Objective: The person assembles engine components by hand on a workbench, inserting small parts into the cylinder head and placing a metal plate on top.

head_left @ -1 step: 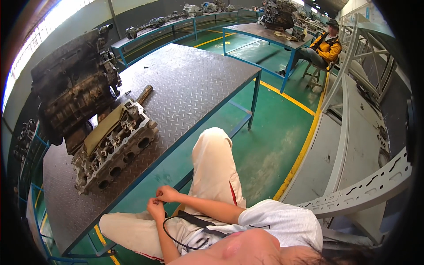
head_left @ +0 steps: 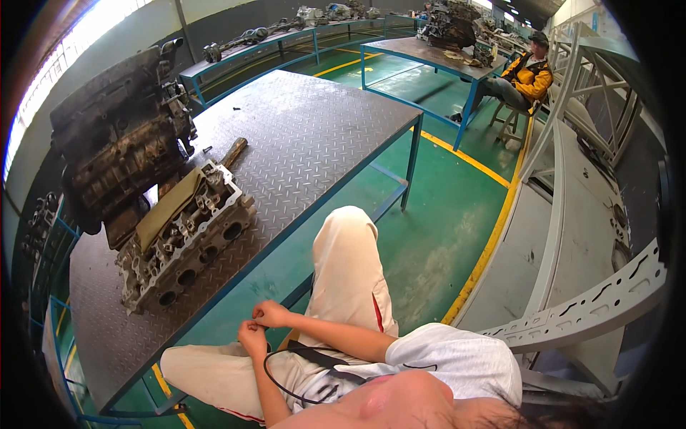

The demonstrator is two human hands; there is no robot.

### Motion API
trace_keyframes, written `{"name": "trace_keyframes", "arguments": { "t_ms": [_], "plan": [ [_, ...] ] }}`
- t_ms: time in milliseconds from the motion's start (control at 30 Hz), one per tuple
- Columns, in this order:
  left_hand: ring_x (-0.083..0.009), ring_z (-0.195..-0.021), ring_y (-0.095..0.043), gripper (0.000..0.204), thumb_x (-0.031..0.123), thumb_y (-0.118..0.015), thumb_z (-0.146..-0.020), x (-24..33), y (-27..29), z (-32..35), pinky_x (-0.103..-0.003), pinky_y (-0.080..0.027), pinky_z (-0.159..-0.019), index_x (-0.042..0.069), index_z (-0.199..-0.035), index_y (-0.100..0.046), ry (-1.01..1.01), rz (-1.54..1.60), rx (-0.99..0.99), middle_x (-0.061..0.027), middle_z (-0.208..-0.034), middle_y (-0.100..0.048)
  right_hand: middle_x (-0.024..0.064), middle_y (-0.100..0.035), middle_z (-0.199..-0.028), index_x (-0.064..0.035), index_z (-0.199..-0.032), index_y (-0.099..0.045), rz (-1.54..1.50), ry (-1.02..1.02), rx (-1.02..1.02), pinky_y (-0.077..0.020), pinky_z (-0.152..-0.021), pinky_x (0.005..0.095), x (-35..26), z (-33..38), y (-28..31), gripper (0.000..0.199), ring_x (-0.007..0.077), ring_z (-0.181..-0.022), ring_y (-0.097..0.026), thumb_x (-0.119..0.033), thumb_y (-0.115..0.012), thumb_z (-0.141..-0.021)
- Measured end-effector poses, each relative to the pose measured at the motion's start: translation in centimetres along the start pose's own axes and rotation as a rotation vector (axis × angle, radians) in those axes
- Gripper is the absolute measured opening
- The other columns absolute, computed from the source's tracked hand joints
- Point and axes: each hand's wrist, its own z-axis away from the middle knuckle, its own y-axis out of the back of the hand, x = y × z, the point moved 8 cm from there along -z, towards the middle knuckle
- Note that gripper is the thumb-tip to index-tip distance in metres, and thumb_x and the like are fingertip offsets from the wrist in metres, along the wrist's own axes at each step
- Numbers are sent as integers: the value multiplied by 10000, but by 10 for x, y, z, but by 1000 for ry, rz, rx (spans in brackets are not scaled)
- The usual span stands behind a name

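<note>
I sit with my legs in cream trousers [head_left: 350,272] stretched beside a checker-plate steel table [head_left: 307,136]. My left hand [head_left: 251,336] and my right hand [head_left: 271,313] meet above my lap, fingers curled and touching each other. Nothing shows between the fingers. A thin black cable [head_left: 268,372] loops across my lap just below the hands. On the table, left of my hands, lies a grey cylinder head [head_left: 186,239] with a tan cloth on it. A large rusty engine block [head_left: 121,136] stands behind it.
A wooden-handled tool [head_left: 233,151] lies on the table beside the cylinder head. A person in a yellow jacket [head_left: 527,75] sits at a second blue-framed table [head_left: 421,51] at the back. A grey metal frame [head_left: 586,307] runs along my right. A yellow line [head_left: 486,243] marks the green floor.
</note>
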Motion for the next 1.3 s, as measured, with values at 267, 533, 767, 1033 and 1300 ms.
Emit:
{"name": "trace_keyframes", "arguments": {
  "t_ms": [267,533,767,1033,1300],
  "plan": [
    [-282,-580,-514,131,20,-709,-694,5,-2,5,-365,-434,-577,-3,-741,-589,7,-56,-38,-119,-643,-555,126,-692,-796,-28,-989,-664,42,4,-82,-518,-649,336,6,-2,-5,306,247,-724,-673,-194,-678,-733],
    [-260,-593,-522,131,-4,-696,-706,-7,-8,2,-359,-436,-584,-8,-747,-572,-59,-41,-27,-112,-661,-550,136,-685,-784,-12,-1030,-625,-4,-35,-57,-513,-633,339,13,-4,-6,351,242,-714,-672,-172,-701,-728],
    [-202,-577,-579,132,10,-664,-739,-2,-9,4,-319,-474,-594,-40,-858,-636,-32,87,-62,-112,-656,-610,144,-691,-809,-15,-1017,-629,15,-58,-54,-517,-647,344,22,-4,-4,300,262,-728,-676,-119,-666,-738],
    [-244,-659,-618,155,34,-641,-753,12,-17,7,-338,-480,-636,-46,-885,-656,-62,23,-104,-146,-747,-643,162,-693,-857,-24,-998,-647,80,-122,40,-522,-695,361,35,-6,2,284,289,-793,-681,-143,-677,-741],
    [-337,-746,-622,209,36,-602,-756,21,-16,10,-387,-483,-673,-37,-942,-662,-169,-98,-84,-191,-858,-637,167,-687,-880,-26,-981,-660,40,-139,51,-521,-701,363,40,-8,1,286,296,-810,-673,-154,-677,-726]
  ]
}}
